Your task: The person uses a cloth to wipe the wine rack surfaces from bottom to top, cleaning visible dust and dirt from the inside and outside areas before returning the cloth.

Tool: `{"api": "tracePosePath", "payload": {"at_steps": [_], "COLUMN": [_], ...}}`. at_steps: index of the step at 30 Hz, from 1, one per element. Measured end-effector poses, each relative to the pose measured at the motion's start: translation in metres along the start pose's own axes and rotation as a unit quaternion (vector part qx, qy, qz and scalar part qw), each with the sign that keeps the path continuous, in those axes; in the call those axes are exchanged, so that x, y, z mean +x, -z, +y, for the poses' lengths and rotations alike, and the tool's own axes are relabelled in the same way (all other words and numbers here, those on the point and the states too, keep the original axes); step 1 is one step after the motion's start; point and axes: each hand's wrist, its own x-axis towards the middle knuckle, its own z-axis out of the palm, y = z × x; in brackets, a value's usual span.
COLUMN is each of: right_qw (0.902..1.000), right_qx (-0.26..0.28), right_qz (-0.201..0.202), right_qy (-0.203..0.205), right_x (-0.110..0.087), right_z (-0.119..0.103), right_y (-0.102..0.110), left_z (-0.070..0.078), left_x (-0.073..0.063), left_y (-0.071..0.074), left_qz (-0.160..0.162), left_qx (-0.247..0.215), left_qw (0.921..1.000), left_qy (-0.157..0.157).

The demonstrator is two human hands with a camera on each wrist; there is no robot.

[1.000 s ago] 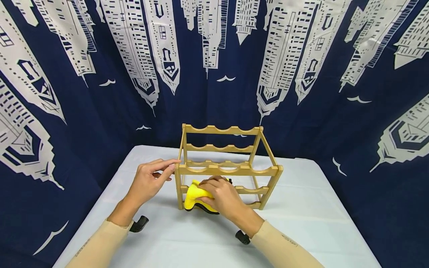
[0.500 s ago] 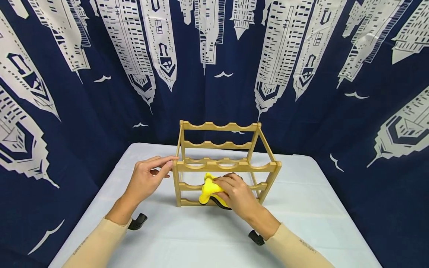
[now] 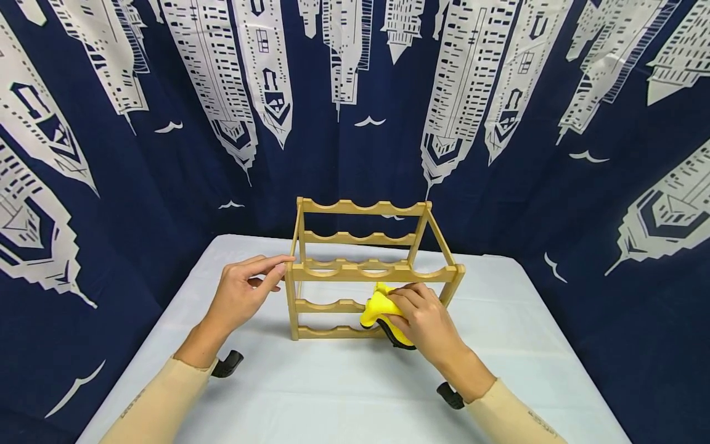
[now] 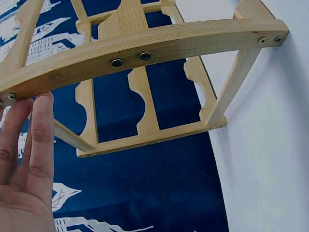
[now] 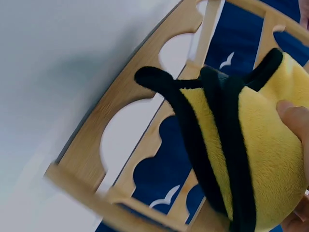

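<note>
A wooden wine rack point(image 3: 377, 272) with scalloped rails stands on the white table. My left hand point(image 3: 241, 291) pinches its front left upper corner with thumb and fingertips. In the left wrist view, fingers point(image 4: 41, 140) meet the end of the rack's side post point(image 4: 193, 41). My right hand point(image 3: 429, 317) grips a bunched yellow cloth point(image 3: 379, 307) with black edging at the right part of the rack's front, by the middle and lower rails. The right wrist view shows the folded cloth point(image 5: 268, 150) close up, its dark border hanging over the rails.
The white-covered table point(image 3: 333, 394) extends around the rack. A dark blue curtain point(image 3: 360, 160) printed with white buildings and birds hangs behind and at the sides. Black wrist-worn pieces point(image 3: 227, 364) show at both wrists.
My right hand has moved rightward along the rack's front with the yellow cloth. The left hand keeps its place at the rack's corner. The head view has shifted slightly.
</note>
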Motion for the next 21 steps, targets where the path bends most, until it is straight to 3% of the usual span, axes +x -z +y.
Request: {"api": "tracePosePath", "payload": {"at_steps": [11,21], "right_qw": [0.9984,0.9981], "right_qx": [-0.054,0.032], "right_qz": [-0.005,0.036], "right_qy": [-0.014,-0.038], "right_x": [-0.026,-0.014], "right_z": [0.02,0.012], "right_y": [0.022,0.006], "left_z": [0.001,0.0], "left_x": [0.002,0.001], "left_y": [-0.004,-0.002], "left_qz": [0.0,0.002], "left_qx": [-0.005,-0.005], "left_qw": [1.0,0.9999], "left_qy": [-0.005,-0.01]}}
